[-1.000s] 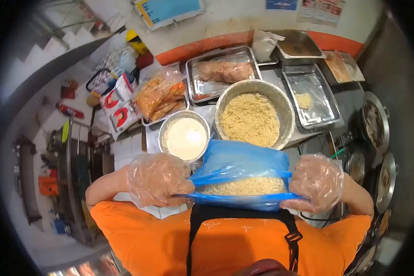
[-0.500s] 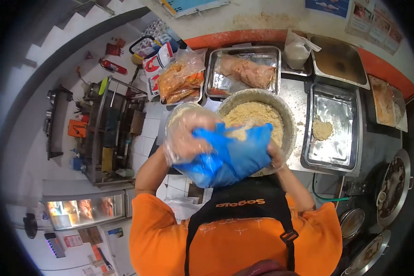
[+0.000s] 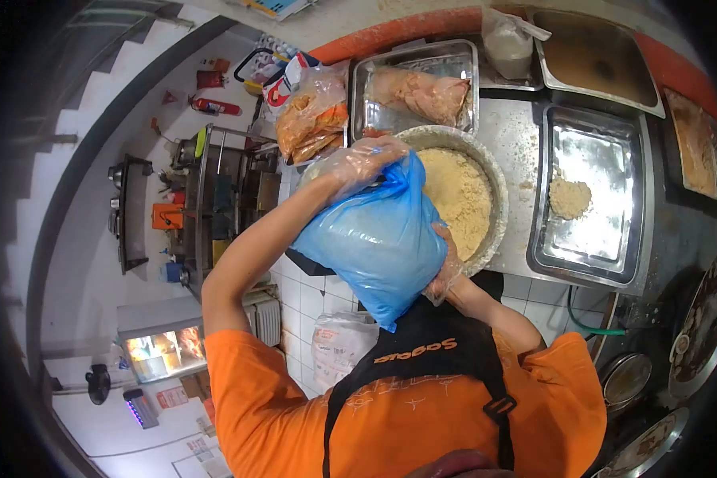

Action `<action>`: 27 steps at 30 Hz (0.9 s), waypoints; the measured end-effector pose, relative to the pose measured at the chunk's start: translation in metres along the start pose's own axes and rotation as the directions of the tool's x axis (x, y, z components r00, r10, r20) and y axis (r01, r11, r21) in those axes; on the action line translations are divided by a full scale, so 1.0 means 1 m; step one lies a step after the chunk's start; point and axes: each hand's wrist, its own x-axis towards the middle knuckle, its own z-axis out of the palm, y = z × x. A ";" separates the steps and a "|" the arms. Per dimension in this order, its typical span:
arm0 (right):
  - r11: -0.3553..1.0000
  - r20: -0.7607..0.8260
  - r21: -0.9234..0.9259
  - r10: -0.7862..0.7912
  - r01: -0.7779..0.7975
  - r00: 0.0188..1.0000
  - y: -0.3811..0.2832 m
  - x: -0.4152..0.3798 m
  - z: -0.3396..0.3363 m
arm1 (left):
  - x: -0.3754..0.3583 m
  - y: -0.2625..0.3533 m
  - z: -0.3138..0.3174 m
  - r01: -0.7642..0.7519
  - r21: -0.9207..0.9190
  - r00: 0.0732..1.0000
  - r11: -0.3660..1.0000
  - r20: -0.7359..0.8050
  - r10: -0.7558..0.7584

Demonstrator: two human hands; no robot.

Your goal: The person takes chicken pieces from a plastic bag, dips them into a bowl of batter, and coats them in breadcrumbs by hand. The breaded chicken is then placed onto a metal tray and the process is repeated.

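A full blue plastic bag (image 3: 382, 239) hangs in front of my apron, tilted beside a large round metal pot (image 3: 498, 199). My left hand (image 3: 370, 163), in a clear plastic glove, is closed round the gathered neck of the bag. My right hand (image 3: 446, 263), also gloved, grips the bag's lower right side. Pale yellow breading crumbs (image 3: 462, 199) fill much of the pot. What the bag contains cannot be made out through the plastic. Part of the pot's left rim is hidden behind the bag.
Raw chicken (image 3: 430, 95) lies in a metal tray (image 3: 360, 103) behind the pot, with a bag of orange marinated pieces (image 3: 311, 119) to its left. To the right, a steel tray (image 3: 605, 255) holds one breaded piece (image 3: 570, 197). Large pans (image 3: 697, 334) stand far right.
The blue bag has swung from lying over the pot's near rim to hanging more upright at its left. My left hand has risen to its neck, and more crumbs show in the pot.
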 end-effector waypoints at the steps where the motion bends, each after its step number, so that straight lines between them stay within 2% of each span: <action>1: 1.000 0.005 0.013 -0.011 0.011 1.000 -0.001 0.002 -0.002 | 0.000 0.007 -0.003 0.036 -0.017 0.998 0.999 0.058 -0.035; 2: 0.998 0.018 0.026 -0.050 0.049 0.999 0.000 0.004 -0.007 | 0.007 -0.010 -0.005 0.094 -0.116 0.981 0.989 0.182 -0.072; 3: 0.995 0.032 0.040 -0.090 0.089 0.995 0.001 0.006 -0.010 | 0.005 -0.013 -0.011 0.095 -0.102 0.978 0.990 0.196 -0.074; 5: 0.992 0.055 0.065 -0.109 0.105 0.993 -0.001 0.011 -0.002 | -0.009 -0.020 -0.020 -0.040 0.259 0.953 0.965 0.302 -0.041; 6: 0.991 0.079 0.076 -0.118 0.112 0.990 -0.004 0.011 0.002 | -0.018 -0.030 -0.022 -0.040 0.266 0.950 0.963 0.308 -0.045; 7: 0.990 0.081 0.086 -0.121 0.114 0.989 -0.006 0.007 0.004 | -0.030 -0.040 -0.023 0.154 0.132 0.920 0.979 0.342 -0.190; 8: 0.988 0.141 0.141 -0.078 0.058 0.987 -0.009 0.003 0.007 | -0.037 -0.048 -0.021 0.346 0.006 0.863 0.938 0.390 -0.321; 9: 0.982 0.205 0.190 -0.039 -0.001 0.978 -0.012 0.001 0.008 | -0.046 -0.036 -0.022 0.346 0.016 0.862 0.938 0.391 -0.324; 11: 0.981 0.216 0.191 -0.037 -0.005 0.976 -0.015 0.004 0.007 | -0.062 -0.003 -0.027 0.470 -0.027 0.833 0.882 0.344 -0.434; 12: 0.983 0.220 0.184 -0.029 -0.012 0.975 -0.017 0.005 0.007 | -0.059 -0.009 -0.026 0.440 -0.017 0.867 0.898 0.267 -0.420; 13: 0.982 0.221 0.189 -0.037 -0.005 0.975 -0.016 0.006 0.005 | -0.060 -0.014 -0.029 0.437 -0.010 0.867 0.900 0.271 -0.418; 15: 0.995 0.058 0.101 -0.018 0.012 0.998 -0.016 0.009 0.005 | -0.065 -0.009 -0.038 0.456 0.069 0.879 0.887 0.119 -0.461; 16: 0.995 0.058 0.103 -0.022 0.016 0.998 -0.015 0.008 0.009 | -0.064 -0.026 -0.044 0.357 0.037 0.918 0.934 0.175 -0.357; 17: 0.999 -0.017 0.012 -0.031 0.032 0.999 -0.014 0.005 0.014 | -0.067 -0.033 -0.051 0.356 0.039 0.917 0.934 0.176 -0.357; 18: 0.996 -0.091 -0.080 -0.046 0.039 0.995 -0.014 0.003 0.018 | -0.073 -0.040 -0.055 0.159 0.053 0.981 0.986 0.106 -0.163; 19: 0.996 -0.091 -0.078 -0.046 0.039 0.995 -0.015 0.003 0.019 | -0.079 -0.019 -0.053 -0.044 0.079 0.998 0.996 0.039 0.041; 20: 1.000 -0.127 -0.001 -0.006 0.006 0.992 -0.015 0.003 0.019 | -0.090 0.007 -0.057 0.311 0.077 0.948 0.947 0.054 -0.315; 21: 0.997 -0.161 0.076 0.037 -0.025 0.986 -0.015 0.003 0.019 | -0.092 0.002 -0.057 0.313 0.078 0.947 0.947 0.056 -0.317; 23: 0.998 -0.173 0.037 0.053 -0.047 0.984 -0.019 0.000 0.022 | -0.096 -0.018 -0.052 0.239 -0.072 0.919 0.968 0.338 -0.202; 24: 0.998 -0.181 -0.003 0.063 -0.065 0.981 -0.022 0.000 0.022 | -0.096 -0.031 -0.043 -0.057 -0.020 0.938 0.998 0.340 0.060; 25: 0.998 -0.176 -0.001 0.060 -0.061 0.982 -0.021 0.003 0.018 | -0.101 -0.038 -0.035 -0.081 -0.116 0.949 0.990 0.294 0.112; 27: 0.989 -0.074 -0.143 -0.057 0.046 0.996 -0.013 0.012 0.002 | -0.094 -0.051 -0.028 0.017 -0.306 0.911 0.952 0.397 0.111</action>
